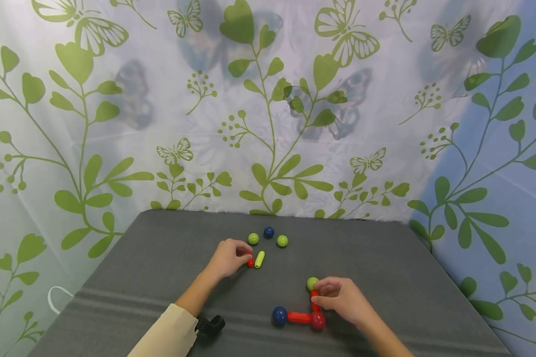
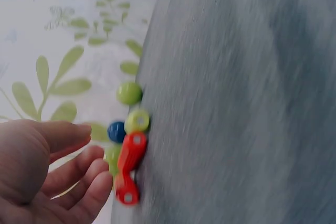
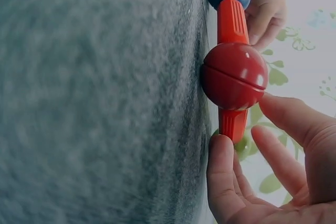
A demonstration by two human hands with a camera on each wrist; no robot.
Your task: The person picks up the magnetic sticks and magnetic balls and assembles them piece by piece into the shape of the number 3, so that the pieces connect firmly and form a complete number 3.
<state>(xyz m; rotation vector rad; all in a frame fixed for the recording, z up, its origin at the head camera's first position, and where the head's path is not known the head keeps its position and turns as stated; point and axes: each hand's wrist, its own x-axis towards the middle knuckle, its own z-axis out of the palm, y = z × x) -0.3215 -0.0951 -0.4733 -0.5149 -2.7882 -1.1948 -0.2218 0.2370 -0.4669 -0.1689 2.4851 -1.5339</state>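
Note:
My left hand (image 1: 229,258) reaches over the red rods (image 2: 132,150), thumb and fingers apart; the left wrist view shows a gap between fingertips and rods. A yellow-green rod (image 1: 259,259) lies just right of them. My right hand (image 1: 341,299) holds a red rod (image 1: 314,297) of a joined L-shaped piece, with thumb and fingers curved about it. This rod links a green ball (image 1: 312,283) to a dark red ball (image 3: 234,76). From the dark red ball, another red rod (image 1: 299,317) runs left to a blue ball (image 1: 280,316). Fingers hide part of the held rod.
Behind the loose rods sit two green balls (image 1: 253,238) (image 1: 282,241) and a dark blue ball (image 1: 269,232). The grey cloth-covered table (image 1: 183,277) meets a leaf-and-butterfly patterned curtain (image 1: 268,124) at its far edge. A black strap piece (image 1: 211,326) shows at my left wrist.

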